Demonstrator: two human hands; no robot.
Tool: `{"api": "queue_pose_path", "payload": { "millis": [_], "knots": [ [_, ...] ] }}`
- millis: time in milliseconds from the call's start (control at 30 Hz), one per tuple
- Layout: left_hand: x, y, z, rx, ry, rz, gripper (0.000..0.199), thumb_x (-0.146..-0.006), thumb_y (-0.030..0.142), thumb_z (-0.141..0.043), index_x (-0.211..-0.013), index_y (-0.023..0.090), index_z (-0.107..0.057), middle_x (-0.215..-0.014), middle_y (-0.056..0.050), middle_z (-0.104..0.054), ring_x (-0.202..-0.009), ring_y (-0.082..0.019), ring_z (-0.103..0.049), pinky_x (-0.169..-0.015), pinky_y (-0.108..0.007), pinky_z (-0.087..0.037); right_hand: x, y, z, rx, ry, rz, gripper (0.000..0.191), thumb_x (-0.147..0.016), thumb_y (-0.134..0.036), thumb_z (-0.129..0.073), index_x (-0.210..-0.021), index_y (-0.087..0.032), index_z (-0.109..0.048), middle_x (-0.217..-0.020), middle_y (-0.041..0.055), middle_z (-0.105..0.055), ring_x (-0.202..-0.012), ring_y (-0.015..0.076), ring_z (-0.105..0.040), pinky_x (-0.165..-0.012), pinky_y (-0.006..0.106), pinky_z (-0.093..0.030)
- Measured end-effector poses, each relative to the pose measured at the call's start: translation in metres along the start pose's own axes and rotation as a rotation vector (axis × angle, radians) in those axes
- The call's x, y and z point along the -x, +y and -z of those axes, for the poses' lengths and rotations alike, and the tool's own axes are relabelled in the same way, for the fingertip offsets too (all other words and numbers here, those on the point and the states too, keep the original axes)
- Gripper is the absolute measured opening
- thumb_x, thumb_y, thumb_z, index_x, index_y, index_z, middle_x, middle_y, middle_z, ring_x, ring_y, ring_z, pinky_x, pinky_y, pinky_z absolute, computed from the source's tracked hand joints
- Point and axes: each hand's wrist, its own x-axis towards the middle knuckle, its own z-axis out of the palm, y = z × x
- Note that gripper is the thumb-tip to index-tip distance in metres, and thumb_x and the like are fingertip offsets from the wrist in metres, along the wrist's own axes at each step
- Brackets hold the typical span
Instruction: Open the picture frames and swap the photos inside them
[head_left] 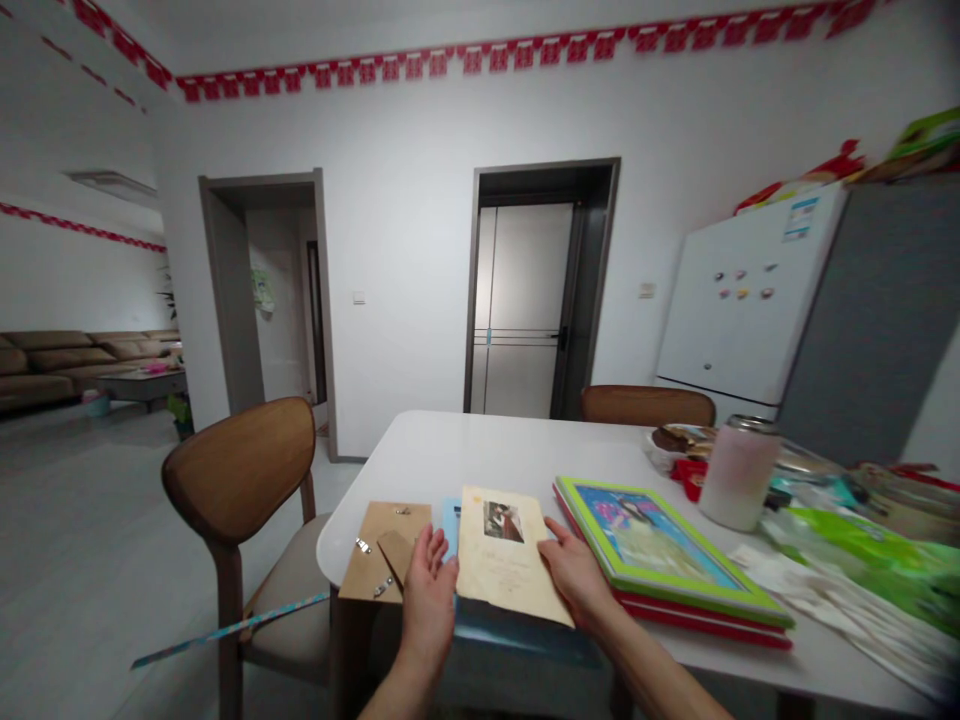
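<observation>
My right hand (pixel 577 575) grips the right edge of a cream paper sheet (pixel 504 580) with a small printed picture, its thumb on top. At the sheet's left edge is my left hand (pixel 431 590), palm turned inward and fingers apart. Beneath the sheet lies something blue (pixel 450 515), mostly hidden, at the table's front edge. A brown backing board (pixel 375 530) with metal clips and a stand flap lies left of my left hand. To the right, a green-framed picture (pixel 667 545) rests on a red frame (pixel 697 622).
The white table (pixel 450 445) also holds a pink-white bottle (pixel 740 475), green plastic packaging (pixel 877 550) and crumpled white cloth or paper (pixel 817 600). A wooden chair (pixel 247 470) stands left, with a thin blue strip (pixel 225 632) by its seat. Another chair (pixel 649 405) stands behind.
</observation>
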Motion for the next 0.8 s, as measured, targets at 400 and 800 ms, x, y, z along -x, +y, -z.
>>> {"api": "queue_pose_path", "payload": {
  "millis": [400,800],
  "knots": [
    [0.024,0.002,0.013,-1.034,-0.442,-0.243,0.050,-0.066,0.021,-0.049,-0.114,0.007,-0.046,-0.124,-0.014,-0.043,-0.116,-0.024,-0.035,-0.101,-0.037,-0.021,-0.018,0.002,-0.004,0.689,0.024,0.227,0.041,-0.064,-0.014,-0.036,-0.100,-0.010,-0.056,-0.086,0.0116,-0.065,-0.076,0.0187,-0.059,-0.066,0.025,-0.040],
    [0.000,0.017,0.087,-1.335,-0.311,-0.194,0.065,-0.058,0.018,-0.052,-0.121,0.018,-0.038,-0.133,-0.008,-0.031,-0.123,-0.023,-0.022,-0.101,-0.044,-0.015,0.007,-0.003,-0.016,1.129,0.003,0.431,0.039,-0.069,-0.021,-0.043,-0.107,-0.014,-0.051,-0.108,0.0132,-0.054,-0.097,0.0242,-0.047,-0.078,0.032,-0.034]
  ]
}}
